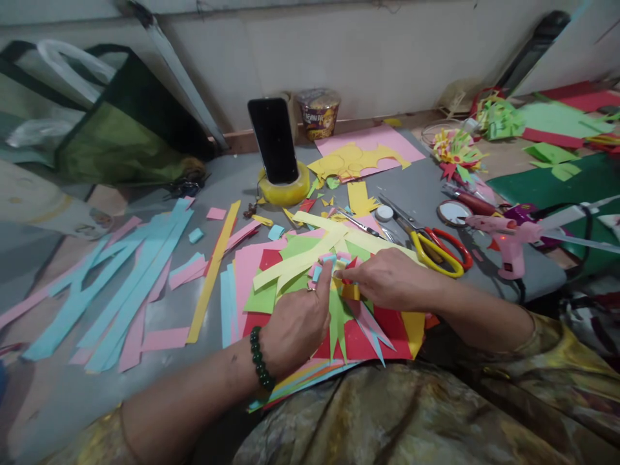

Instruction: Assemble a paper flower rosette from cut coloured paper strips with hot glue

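My left hand (300, 323), with a ring and a green bead bracelet (261, 359), has its index finger stretched out against a small curled paper piece in pink and blue. From the right, my right hand (390, 279) reaches to the same paper piece, its index finger pointing at it and the other fingers bent. Whether its fingertips pinch anything is hidden. Beneath both hands lie green paper (259, 296), pale yellow strips (290, 263), a red sheet (394, 332) and pink and blue pointed tails (371, 326).
Blue strips (140, 284) and a yellow strip (213, 274) lie left. A phone (274, 142) stands in a yellow tape roll (290, 190). Right are yellow-handled scissors (438, 255), red-handled scissors (453, 242), a pink glue gun (508, 239) and a paper flower (458, 152). A cup (318, 116) stands behind.
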Demonstrator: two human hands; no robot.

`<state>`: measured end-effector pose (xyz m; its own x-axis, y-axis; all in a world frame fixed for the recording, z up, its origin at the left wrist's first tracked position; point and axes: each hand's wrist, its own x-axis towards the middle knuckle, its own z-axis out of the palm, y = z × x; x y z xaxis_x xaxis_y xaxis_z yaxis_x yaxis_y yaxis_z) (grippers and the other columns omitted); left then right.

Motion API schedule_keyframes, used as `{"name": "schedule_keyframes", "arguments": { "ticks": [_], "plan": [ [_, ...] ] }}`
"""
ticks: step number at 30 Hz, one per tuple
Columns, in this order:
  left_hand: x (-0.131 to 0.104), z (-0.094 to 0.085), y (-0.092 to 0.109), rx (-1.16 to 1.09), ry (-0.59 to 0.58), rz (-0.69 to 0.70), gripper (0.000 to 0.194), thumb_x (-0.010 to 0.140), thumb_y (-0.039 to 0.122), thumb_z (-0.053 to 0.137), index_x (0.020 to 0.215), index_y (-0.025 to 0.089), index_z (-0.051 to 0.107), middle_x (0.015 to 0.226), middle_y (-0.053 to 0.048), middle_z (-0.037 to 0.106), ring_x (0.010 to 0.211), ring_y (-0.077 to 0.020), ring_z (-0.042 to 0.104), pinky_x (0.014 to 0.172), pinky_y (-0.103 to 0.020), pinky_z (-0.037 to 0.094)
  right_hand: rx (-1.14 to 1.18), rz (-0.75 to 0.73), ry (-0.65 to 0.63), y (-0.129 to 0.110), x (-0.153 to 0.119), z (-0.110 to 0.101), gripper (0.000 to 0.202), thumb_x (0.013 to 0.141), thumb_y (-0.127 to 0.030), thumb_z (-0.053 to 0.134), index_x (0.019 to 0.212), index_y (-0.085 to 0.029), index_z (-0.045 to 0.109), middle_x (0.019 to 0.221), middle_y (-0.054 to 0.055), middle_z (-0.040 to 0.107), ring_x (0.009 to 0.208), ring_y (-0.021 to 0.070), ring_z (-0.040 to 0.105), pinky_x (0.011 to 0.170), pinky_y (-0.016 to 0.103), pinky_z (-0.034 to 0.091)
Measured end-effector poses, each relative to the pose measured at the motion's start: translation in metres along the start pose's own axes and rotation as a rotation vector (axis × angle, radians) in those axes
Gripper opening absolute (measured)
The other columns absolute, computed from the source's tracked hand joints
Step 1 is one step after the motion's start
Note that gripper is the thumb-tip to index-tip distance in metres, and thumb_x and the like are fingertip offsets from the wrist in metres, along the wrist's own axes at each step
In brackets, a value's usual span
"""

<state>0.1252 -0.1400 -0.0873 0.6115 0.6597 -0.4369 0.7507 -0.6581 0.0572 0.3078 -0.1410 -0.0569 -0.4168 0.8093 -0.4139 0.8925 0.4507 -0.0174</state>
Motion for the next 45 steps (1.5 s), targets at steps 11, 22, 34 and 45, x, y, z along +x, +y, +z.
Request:
{"name": "schedule_keyframes", "arguments": {
  "ticks": [11, 22, 34, 45],
  "plan": [
    [-0.004, 0.027, -0.013, -0.12, 0.624, 0.226, 0.042, 0.096, 0.012, 0.036, 0.138, 0.01, 0.039, 0.06, 0.001, 0.066, 0.045, -0.0201, 0.06, 0.043, -0.029, 0.029, 0.323, -0.157, 0.451, 0.013, 0.0, 0.01, 0.035, 0.085, -0.015, 0.053, 0.114, -0.02, 0.072, 0.058, -0.001, 0.066, 0.053, 0.0133, 0.055, 0.054, 0.023, 0.028],
    [-0.022, -0.007, -0.024, -0.107, 1.198, 0.54, 0.028, 0.104, 0.02, 0.043, 0.082, 0.016, 0.06, 0.06, 0.002, 0.062, 0.052, -0.0103, 0.057, 0.051, -0.022, 0.04, 0.258, -0.367, 0.904, 0.02, 0.012, 0.029, 0.024, 0.093, -0.018, 0.046, 0.096, -0.019, 0.069, 0.056, -0.001, 0.067, 0.045, 0.0114, 0.055, 0.05, 0.023, 0.032],
    [0.002, -0.038, -0.132, 0.025, 0.73, -0.542, 0.045, 0.101, 0.044, 0.042, 0.075, 0.017, 0.068, 0.073, -0.012, 0.069, 0.074, -0.0248, 0.065, 0.058, -0.029, 0.033, 0.3, -0.438, 1.025, 0.016, 0.01, 0.025, 0.023, 0.094, -0.013, 0.047, 0.1, -0.017, 0.069, 0.065, 0.001, 0.073, 0.049, 0.0113, 0.062, 0.051, 0.022, 0.041],
    [0.03, -0.051, -0.128, -0.124, 0.496, -0.298, 0.043, 0.083, 0.01, 0.056, 0.122, 0.022, 0.068, 0.118, -0.013, 0.066, 0.105, -0.0284, 0.064, 0.081, -0.034, 0.049, 0.302, -0.416, 1.017, 0.02, 0.017, 0.031, 0.026, 0.094, -0.014, 0.046, 0.1, -0.017, 0.07, 0.076, 0.005, 0.078, 0.06, 0.0139, 0.069, 0.056, 0.022, 0.043]
  ]
}}
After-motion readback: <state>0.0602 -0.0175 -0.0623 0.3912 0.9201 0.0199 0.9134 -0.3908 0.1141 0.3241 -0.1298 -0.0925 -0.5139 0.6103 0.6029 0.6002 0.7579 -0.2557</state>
